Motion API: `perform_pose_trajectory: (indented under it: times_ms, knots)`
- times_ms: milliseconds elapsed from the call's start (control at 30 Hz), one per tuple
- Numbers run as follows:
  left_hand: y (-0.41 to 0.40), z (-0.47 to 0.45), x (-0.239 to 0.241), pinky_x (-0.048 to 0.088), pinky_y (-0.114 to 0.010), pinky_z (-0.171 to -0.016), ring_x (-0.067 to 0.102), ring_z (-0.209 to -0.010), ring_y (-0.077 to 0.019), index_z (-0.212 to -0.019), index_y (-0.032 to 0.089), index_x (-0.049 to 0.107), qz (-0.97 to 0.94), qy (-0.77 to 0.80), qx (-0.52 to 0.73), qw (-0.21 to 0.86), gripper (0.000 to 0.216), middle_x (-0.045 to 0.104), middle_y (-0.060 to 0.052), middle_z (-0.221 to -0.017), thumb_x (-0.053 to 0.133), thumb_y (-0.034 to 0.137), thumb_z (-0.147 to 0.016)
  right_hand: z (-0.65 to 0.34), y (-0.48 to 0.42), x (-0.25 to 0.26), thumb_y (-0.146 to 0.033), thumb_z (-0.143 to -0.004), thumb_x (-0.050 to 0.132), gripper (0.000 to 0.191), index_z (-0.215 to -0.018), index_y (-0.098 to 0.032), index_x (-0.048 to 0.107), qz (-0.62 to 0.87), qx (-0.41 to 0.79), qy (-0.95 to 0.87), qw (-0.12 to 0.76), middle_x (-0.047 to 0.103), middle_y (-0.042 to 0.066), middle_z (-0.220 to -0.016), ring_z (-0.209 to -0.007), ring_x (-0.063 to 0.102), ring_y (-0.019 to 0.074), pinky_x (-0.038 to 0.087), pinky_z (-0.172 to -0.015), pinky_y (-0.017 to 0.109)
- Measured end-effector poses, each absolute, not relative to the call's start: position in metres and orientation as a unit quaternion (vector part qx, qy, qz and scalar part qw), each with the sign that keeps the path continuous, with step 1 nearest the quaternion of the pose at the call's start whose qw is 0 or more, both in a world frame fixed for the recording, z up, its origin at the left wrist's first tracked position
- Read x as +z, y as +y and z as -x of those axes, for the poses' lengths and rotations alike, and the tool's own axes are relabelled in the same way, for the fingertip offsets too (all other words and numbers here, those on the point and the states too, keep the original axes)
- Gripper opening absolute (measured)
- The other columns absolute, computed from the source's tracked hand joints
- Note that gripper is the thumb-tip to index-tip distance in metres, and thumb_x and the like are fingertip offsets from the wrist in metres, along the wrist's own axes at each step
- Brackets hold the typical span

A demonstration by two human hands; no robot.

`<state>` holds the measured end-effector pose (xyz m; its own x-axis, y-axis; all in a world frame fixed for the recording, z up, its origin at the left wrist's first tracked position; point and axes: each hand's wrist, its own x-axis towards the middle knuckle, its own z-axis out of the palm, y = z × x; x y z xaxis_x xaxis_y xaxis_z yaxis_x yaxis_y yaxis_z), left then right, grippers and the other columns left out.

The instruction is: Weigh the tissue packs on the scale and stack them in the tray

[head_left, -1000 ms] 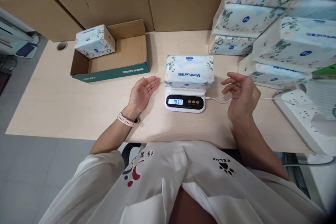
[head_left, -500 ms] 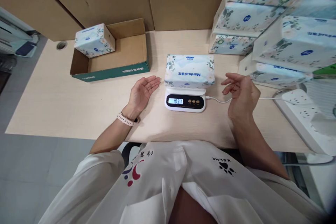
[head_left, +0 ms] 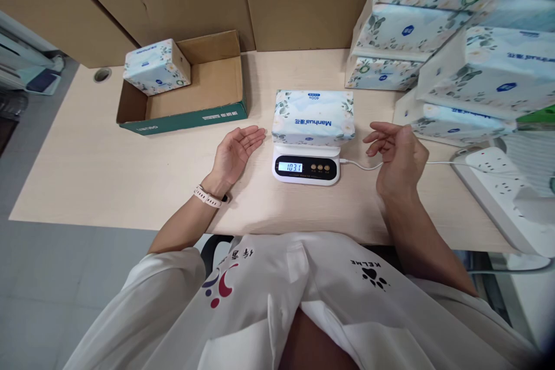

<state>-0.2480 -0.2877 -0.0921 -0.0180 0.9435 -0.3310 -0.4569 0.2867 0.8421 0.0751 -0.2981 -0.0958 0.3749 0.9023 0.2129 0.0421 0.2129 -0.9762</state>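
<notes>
Evidently, in the head view, a weighing appears well under way: a Manhua tissue pack (head_left: 313, 118) lies flat on the white digital scale (head_left: 306, 167), and the display is lit with the digits 1031, though any decimal point is hard to make out. Placing looks done, since neither hand supports the pack; taking it off is not yet done. At ten o'clock from the scale, a green-sided carton (head_left: 182, 122) holds a second pack (head_left: 156, 67) at its left end, while a stack of Manhua packs (head_left: 481, 69) stands at two o'clock.

The left hand (head_left: 234, 153) is at nine o'clock, palm up, its fingers loosely open and empty, tips just beside the pack but apart from it. The right hand (head_left: 401, 159) is at three o'clock, its fingers half curled around nothing.

Counted, the worktop (head_left: 108, 173) bears one scale with three buttons (head_left: 319, 167), one carton, one pack on the scale, one in the carton and at least five in the stack, others behind being too hidden to number. One power strip (head_left: 494, 185) lies at four o'clock; one white cable (head_left: 362, 167) leaves the scale. One watch (head_left: 208, 196) circles the left wrist.
</notes>
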Motion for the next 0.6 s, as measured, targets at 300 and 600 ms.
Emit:
perform_pose_trajectory:
  times_ms: [300,600]
  knots:
    - [-0.2887,0.2450,-0.0861,0.052,-0.043,-0.126,0.079,-0.128,-0.0293,-0.058,0.022,0.068,-0.262,0.468,0.539,0.650,0.051,0.086,-0.010,-0.094,0.071,0.048,-0.101,-0.0772,-0.2971,-0.1012,-0.079,-0.110,0.042,0.070,-0.081,-0.028,0.081,0.535,0.310,-0.479,0.623,0.075,0.007,-0.078,-0.060,0.059,0.0209,0.044,-0.065,0.040]
    - [-0.2894,0.2441,-0.0836,0.052,-0.042,-0.126,0.080,-0.127,-0.0287,-0.049,0.022,0.061,-0.278,0.473,0.530,0.647,0.062,0.088,-0.011,-0.097,0.066,0.050,-0.104,-0.0763,-0.2969,-0.0989,-0.079,-0.108,0.047,0.067,-0.080,-0.029,0.083,0.529,0.326,-0.463,0.632,0.075,0.007,-0.073,-0.060,0.059,0.0223,0.044,-0.063,0.041]
